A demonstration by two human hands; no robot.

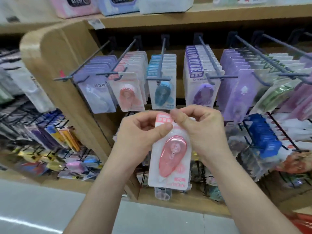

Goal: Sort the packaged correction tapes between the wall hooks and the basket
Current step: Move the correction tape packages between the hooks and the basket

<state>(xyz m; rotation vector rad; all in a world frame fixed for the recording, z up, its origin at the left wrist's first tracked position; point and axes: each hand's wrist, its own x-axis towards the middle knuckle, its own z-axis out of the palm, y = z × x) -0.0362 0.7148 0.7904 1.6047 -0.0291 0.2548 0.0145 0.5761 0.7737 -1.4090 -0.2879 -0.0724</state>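
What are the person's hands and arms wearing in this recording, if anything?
Nothing that shows. The left hand and right hand are bare: no gloves, rings or markings are visible. The left forearm and right forearm are bare down to the bottom edge of the frame, with no sleeve, watch or bracelet in view.

Pink correction tape, teal pack, purple pack, seemingly green pack

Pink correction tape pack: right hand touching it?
Touching. Head view: the right hand pinches the top edge of the pink correction tape pack, with the left hand gripping beside it.
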